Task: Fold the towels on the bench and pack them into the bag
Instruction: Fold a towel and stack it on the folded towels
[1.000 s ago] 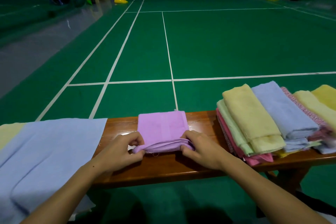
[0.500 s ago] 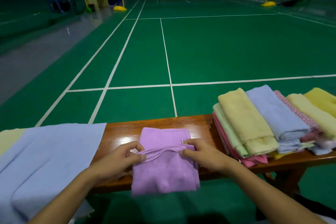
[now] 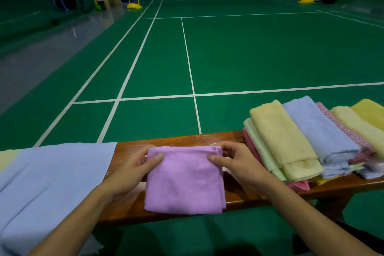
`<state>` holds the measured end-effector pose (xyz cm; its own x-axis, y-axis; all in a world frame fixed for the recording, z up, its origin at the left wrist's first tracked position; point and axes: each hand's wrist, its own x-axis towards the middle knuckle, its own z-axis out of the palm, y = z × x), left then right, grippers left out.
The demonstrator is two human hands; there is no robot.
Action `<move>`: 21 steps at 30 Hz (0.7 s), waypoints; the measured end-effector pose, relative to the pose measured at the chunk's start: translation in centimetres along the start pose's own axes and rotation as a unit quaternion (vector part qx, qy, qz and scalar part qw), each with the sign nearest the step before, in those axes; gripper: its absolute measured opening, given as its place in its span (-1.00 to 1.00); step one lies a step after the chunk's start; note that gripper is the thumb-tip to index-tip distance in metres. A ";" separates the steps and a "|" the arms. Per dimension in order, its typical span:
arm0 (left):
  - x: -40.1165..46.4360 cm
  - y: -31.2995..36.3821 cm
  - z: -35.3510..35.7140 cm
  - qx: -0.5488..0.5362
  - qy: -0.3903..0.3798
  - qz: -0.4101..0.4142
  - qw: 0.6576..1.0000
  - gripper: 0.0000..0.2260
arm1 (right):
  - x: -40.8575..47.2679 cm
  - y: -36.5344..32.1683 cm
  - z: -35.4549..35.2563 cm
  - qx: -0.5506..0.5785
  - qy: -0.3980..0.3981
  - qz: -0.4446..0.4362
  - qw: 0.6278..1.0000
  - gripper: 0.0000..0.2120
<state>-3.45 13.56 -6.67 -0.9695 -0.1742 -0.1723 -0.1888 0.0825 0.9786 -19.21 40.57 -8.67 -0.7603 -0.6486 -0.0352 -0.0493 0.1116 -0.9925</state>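
Note:
A folded purple towel (image 3: pixel 185 181) lies on the wooden bench (image 3: pixel 128 208), its near edge reaching the bench's front edge. My left hand (image 3: pixel 135 169) pinches the towel's far left corner, thumb on top and fingers under the fold. My right hand (image 3: pixel 234 162) pinches the far right corner the same way. To the right sits a stack of folded towels (image 3: pixel 307 141) in yellow, light green, blue, pink and patterned cloth. A large light blue towel (image 3: pixel 45 185) is spread over the bench's left end. No bag is in view.
The bench stands on a green court floor (image 3: pixel 228 58) with white lines. A yellow edge of cloth (image 3: pixel 8 158) peeks out beside the blue towel at far left. Net posts with yellow bases (image 3: pixel 134 6) and a blue frame stand far back.
Both hands carried the towel's folded edge from the near side to the far side, turning it over. The purple towel now lies flat as a wider square instead of hanging off the front.

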 end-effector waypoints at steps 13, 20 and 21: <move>7.9 -5.0 0.7 0.330 0.205 0.006 0.922 -0.81 | 4.7 4.2 1.7 -0.257 0.158 -0.001 0.953 -0.87; 8.1 -5.7 0.6 0.379 0.235 -0.022 0.895 -0.73 | 4.8 3.5 2.3 -0.337 0.189 0.002 0.922 -0.82; 8.2 -5.6 0.7 0.364 0.235 -0.029 0.901 -0.70 | 4.7 3.1 2.4 -0.346 0.194 0.001 0.918 -0.82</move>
<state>-10.43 12.36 -13.67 -0.8145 -0.5800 0.0136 -0.4542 0.6520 0.6071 -21.41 36.09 -12.22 -0.9279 -0.3455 0.1399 -0.3444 0.6507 -0.6767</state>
